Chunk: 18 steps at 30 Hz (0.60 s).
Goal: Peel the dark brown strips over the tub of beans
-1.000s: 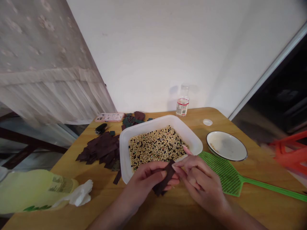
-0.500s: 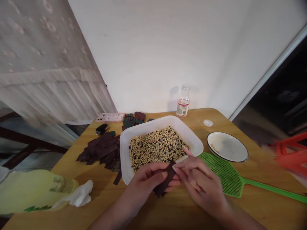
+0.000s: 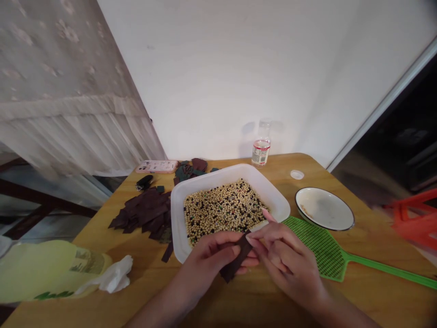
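A dark brown strip (image 3: 235,264) lies across the fingers of my left hand (image 3: 208,259), pinned under its thumb. My right hand (image 3: 290,259) pinches the strip's upper end between thumb and index finger. Both hands are over the near edge of a white tub (image 3: 180,241), which holds many small beige and black beads (image 3: 221,205) with a few coloured ones. Left of the tub lies a pile of similar dark brown strips (image 3: 145,212).
Behind the tub are green and brown scraps (image 3: 191,171), a pink phone (image 3: 157,166) and a clear bottle (image 3: 261,150). A white dish (image 3: 324,208) and green fly swatter (image 3: 319,250) lie right. A yellow bag (image 3: 51,271) and crumpled tissue (image 3: 118,275) are left.
The view has shifted very slightly. Both hands keep their hold on the strip, and its lower end has turned a little.
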Motion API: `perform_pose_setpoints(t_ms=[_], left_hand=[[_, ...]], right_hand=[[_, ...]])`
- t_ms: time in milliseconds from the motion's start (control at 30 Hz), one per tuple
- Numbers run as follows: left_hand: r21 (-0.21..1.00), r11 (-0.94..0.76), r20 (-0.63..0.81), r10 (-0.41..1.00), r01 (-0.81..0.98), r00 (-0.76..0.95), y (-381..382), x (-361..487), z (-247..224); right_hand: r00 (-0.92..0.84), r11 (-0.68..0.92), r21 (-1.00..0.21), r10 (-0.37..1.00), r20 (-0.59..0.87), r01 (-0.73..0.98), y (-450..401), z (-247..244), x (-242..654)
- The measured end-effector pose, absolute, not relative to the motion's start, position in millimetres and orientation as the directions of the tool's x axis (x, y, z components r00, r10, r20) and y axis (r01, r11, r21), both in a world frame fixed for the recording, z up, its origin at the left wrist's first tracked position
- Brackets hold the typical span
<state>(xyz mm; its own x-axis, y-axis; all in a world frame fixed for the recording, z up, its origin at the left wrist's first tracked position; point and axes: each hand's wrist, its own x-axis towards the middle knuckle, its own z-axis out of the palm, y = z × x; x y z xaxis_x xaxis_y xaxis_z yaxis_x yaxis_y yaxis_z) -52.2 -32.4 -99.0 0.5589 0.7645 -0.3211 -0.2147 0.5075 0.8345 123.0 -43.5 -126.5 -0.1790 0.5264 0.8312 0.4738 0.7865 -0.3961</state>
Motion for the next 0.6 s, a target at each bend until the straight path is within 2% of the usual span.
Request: perform_pose_setpoints(t_ms=[200, 400, 600], left_hand=[[0.827, 0.536, -0.351, 0.73, -0.172, 0.587, -31.6, -53.8, -97.9], [0.816, 0.537, -0.354, 0.757, -0.214, 0.55, -31.8, -55.5, -97.2], [0.829, 0.543, -0.362, 0.706, -0.137, 0.608, -33.6, -54.4, -96.9]], right_hand=[[-0.185, 0.789, -0.387, 0.521, 0.833, 0.477, -42.2, -122.8, 123.2], [-0.17, 0.783, -0.402, 0.53, 0.831, 0.474, -42.7, -120.6, 123.4], [-0.145, 0.768, -0.4, 0.53, 0.836, 0.501, -41.2, -120.1, 126.7]])
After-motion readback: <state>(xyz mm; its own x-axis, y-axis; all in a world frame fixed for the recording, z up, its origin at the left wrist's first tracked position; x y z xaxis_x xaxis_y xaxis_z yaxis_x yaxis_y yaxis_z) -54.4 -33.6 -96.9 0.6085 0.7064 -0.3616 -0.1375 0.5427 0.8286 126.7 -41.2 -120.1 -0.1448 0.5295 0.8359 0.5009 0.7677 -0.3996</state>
